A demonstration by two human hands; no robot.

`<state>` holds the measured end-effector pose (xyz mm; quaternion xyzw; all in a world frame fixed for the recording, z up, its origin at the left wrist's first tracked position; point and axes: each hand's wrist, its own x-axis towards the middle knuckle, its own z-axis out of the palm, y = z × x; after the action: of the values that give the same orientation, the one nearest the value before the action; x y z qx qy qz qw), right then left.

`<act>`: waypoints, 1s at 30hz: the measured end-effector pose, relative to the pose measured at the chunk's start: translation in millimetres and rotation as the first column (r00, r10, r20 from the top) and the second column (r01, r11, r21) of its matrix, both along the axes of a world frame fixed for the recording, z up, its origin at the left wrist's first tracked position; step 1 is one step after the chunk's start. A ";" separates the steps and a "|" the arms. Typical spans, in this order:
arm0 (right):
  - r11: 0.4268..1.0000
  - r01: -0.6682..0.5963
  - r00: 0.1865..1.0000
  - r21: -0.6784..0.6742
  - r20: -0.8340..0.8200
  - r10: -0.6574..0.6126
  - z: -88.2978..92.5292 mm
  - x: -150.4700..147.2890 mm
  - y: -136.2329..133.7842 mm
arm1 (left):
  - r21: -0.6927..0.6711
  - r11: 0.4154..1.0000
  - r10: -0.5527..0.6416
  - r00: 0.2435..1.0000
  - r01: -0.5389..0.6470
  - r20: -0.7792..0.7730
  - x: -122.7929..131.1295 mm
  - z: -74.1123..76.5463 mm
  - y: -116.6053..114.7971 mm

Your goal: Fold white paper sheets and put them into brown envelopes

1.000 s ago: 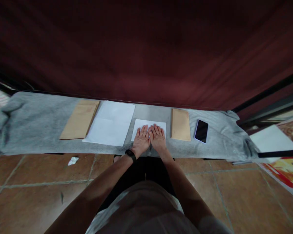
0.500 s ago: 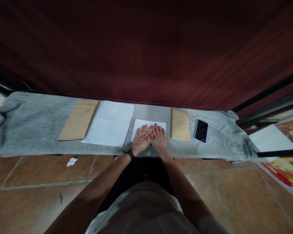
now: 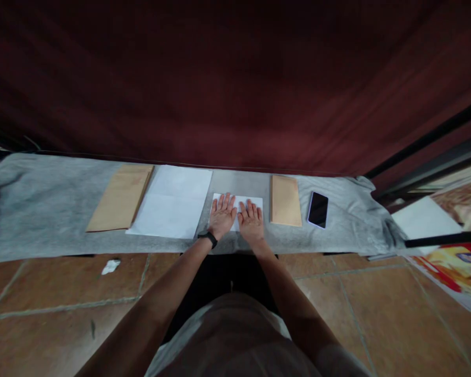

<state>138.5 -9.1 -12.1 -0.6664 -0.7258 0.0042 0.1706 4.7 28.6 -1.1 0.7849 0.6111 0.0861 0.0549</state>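
A small white sheet of paper [image 3: 236, 226], possibly folded, lies on the grey cloth directly in front of me, partly covered by both palms. My left hand [image 3: 222, 215] rests flat on its left side with the fingers stretched out. On the right part of the sheet lies my right hand [image 3: 251, 221], also flat, fingers slightly spread. A narrow strip of paper shows between the two hands. Larger white sheets [image 3: 170, 201] with a crease lie to the left of my left hand. To the right of my right hand is a stack of brown envelopes [image 3: 285, 201].
Larger brown envelopes [image 3: 120, 199] lie at the left, beside the white sheets. A phone [image 3: 318, 210] sits right of the small envelopes. Behind the grey cloth [image 3: 55, 204] hangs a dark red curtain [image 3: 227, 94]. A crumpled white scrap [image 3: 110, 266] is on the tiled floor.
My hands have moved apart on the small white paper, the left one sliding left, so a gap now shows between them. The whole view has shifted slightly.
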 end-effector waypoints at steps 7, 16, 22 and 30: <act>0.999 0.044 0.999 0.022 -0.014 -0.044 0.1 0.6 -2.6 | 0.017 0.997 0.076 0.997 -0.077 0.016 -1.1 -1.3 1.5; 0.996 -0.068 0.997 -0.059 -0.034 0.066 10.8 -8.6 23.5 | 0.025 0.998 0.064 0.998 -0.064 -0.005 -1.8 2.0 0.1; 0.999 -0.028 1.000 -0.023 -0.013 0.028 2.2 -10.9 23.7 | -0.004 0.998 0.063 0.998 -0.063 0.000 -2.3 2.9 0.3; 0.998 0.062 0.998 0.020 -0.002 -0.062 -5.6 6.9 19.3 | 0.026 0.997 0.077 0.997 -0.077 0.022 -1.9 0.4 0.2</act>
<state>145.5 10.1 -17.7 -0.6869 -0.7046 -0.0079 0.1781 2.8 28.7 -0.7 0.7605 0.6391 0.1045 0.0472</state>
